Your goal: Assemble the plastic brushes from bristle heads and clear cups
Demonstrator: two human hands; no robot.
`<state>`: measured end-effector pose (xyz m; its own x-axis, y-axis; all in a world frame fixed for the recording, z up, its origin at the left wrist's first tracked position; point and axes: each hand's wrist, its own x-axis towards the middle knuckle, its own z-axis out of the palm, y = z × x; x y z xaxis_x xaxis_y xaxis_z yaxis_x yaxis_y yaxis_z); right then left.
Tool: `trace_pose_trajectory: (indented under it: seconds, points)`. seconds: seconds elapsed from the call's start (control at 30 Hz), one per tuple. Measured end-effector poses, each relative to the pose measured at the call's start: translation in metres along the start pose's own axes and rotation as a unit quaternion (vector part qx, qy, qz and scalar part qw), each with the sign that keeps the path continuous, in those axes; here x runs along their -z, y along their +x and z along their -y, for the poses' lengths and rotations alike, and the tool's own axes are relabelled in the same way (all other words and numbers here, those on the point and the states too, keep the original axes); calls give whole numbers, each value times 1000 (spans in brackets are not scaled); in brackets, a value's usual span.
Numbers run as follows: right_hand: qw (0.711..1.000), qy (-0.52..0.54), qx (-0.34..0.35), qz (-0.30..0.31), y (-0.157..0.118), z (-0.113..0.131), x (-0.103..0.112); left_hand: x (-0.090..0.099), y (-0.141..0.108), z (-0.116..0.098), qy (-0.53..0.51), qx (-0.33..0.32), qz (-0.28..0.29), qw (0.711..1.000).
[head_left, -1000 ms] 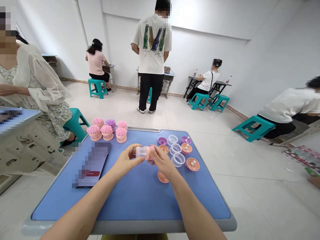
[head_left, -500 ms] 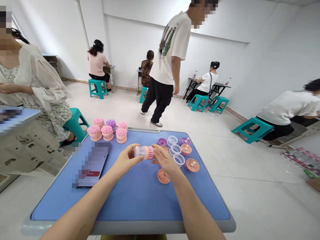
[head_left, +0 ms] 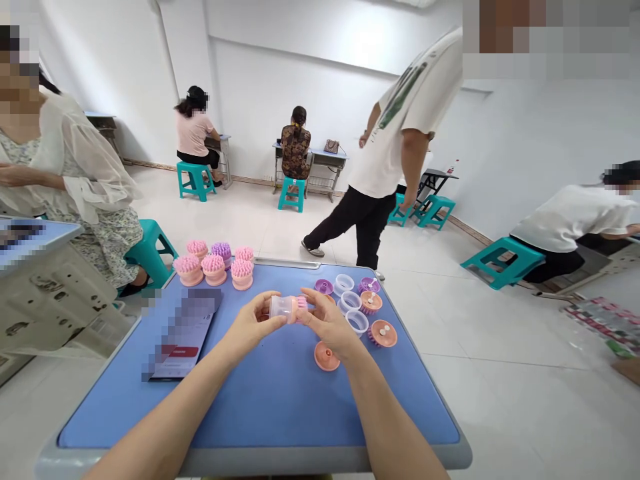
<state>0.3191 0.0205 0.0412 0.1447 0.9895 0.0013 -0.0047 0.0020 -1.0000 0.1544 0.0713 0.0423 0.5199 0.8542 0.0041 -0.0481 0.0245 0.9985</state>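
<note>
Between my two hands, above the middle of the blue desk [head_left: 280, 400], a small round brush [head_left: 285, 309] lies on its side. Its clear plastic ring end is in my left hand [head_left: 253, 323], fingers and thumb closed around it. My right hand [head_left: 327, 320] grips the pink bristle end. To the right are clear plastic rings [head_left: 357, 323], bristle heads with white stems [head_left: 383, 333], a purple cap [head_left: 324, 287] and an orange cap [head_left: 327, 357]. Another orange piece is partly hidden behind my right hand. Several pink brushes [head_left: 215, 269] and a purple brush [head_left: 221, 254] stand at the back left.
A phone [head_left: 185, 333] lies on the desk's left side. A person in a sheer white top [head_left: 85, 153] sits close on the left by another desk [head_left: 40, 233]. A person in a white T-shirt [head_left: 395, 147] walks beyond the desk. Green stools [head_left: 503, 261] stand around.
The walking person has moved to the right and nearer. My right-hand fingers have shifted and cover more of the bristles; my left hand stays nearly still on the brush.
</note>
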Motion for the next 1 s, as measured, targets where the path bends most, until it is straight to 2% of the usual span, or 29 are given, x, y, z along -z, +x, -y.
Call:
trace_pose_trajectory:
  seconds: [0.07, 0.17, 0.23, 0.33, 0.43, 0.57, 0.73, 0.87, 1.0]
  points:
    - [1000, 11, 9, 27, 0, 1, -1, -1, -1, -2, 9, 7, 5, 1000]
    - [999, 4, -17, 42, 1, 1, -2, -3, -2, -5, 21, 2, 11, 1000]
    - [999, 2, -34, 28, 2, 0, -1, -3, -2, -5, 17, 3, 6, 1000]
    - [1000, 15, -12, 1, 0, -1, 0, -2, -1, -3, 6, 10, -6, 1000]
    - [1000, 16, 9, 16, -1, 0, 0, -1, -1, -2, 7, 6, -6, 1000]
    - [999, 33, -8, 41, -1, 1, -3, -1, -3, -5, 10, 8, 6, 1000]
    - [998, 62, -28, 11, -3, 2, -3, 0, -2, -2, 8, 4, 6, 1000]
    - [998, 48, -5, 49, -4, 2, -4, 1, -1, -1, 26, -3, 12, 1000]
    - [996, 45, -14, 73, -2, 3, -5, -1, -2, -5, 56, -6, 13, 998]
